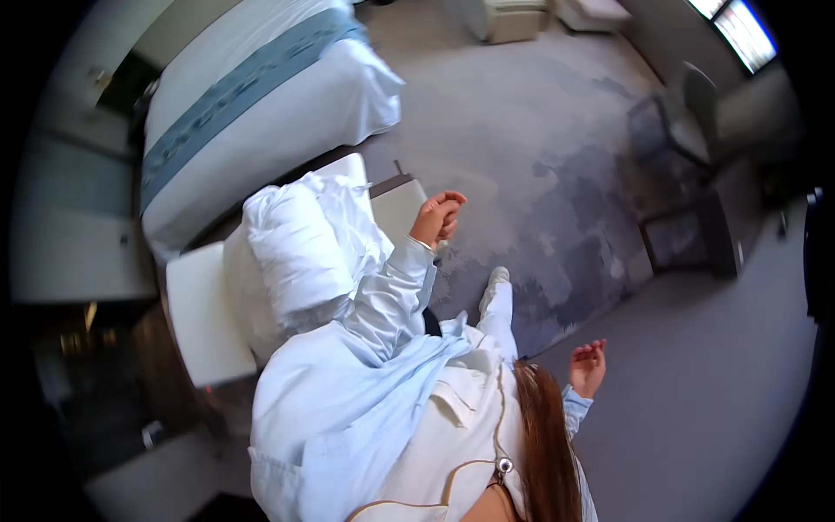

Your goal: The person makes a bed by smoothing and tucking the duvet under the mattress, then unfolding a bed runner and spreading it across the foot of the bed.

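My left hand (439, 219) is raised in front of me with its fingers curled; what they hold, if anything, is hidden. Beside that arm, a bundle of white bedding (300, 248) rests on a white bench (204, 313), its loose folds touching or close to my sleeve. To the right and lower down, my right hand (588, 367) hangs over the grey floor, its fingers loosely bent and apart, with nothing in it.
A bed (287, 122) with a blue runner (248, 96) stands at the upper left. Chairs (691, 122) and a dark-framed table (696, 230) are at the right. Light seats (513, 19) stand at the top. Dark shelves (96, 365) line the left.
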